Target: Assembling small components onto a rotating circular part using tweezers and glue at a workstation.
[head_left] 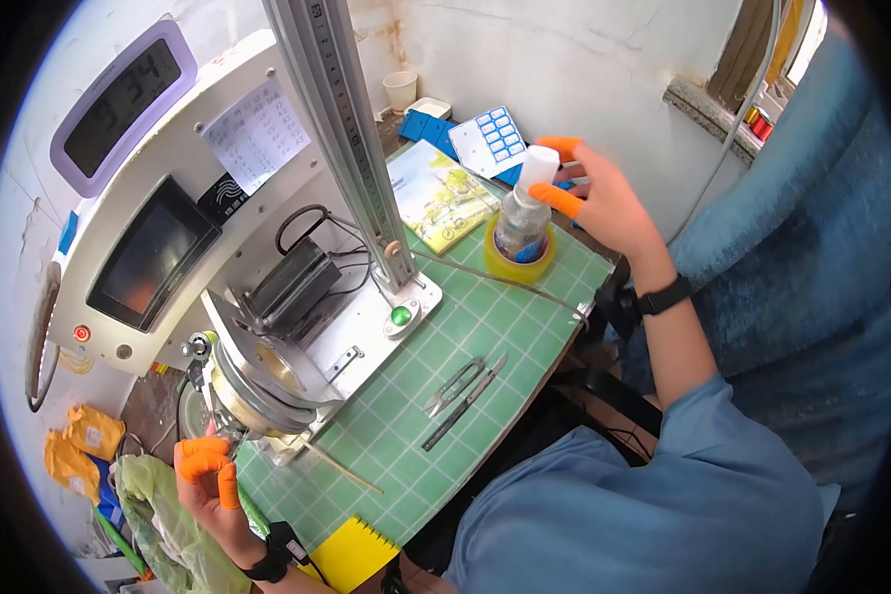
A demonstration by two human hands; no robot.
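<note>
While my left hand (208,470) pinched something unclear at lower left, my right hand (594,198), fingers spread, touched the upright clear plastic bottle with white cap (525,213) at upper centre.

right hand (604,203) reaching forward, fingers spread; left hand (211,480) pinched.

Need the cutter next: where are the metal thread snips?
Head view: the metal thread snips lie on the green grid cutting mat, centre, beside slim tweezers, right of the white machine.

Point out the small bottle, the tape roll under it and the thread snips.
small bottle (522,223): head view, clear body.
tape roll (516,267): head view, yellow outer wall.
thread snips (453,386): head view, metal handle loop.
</note>
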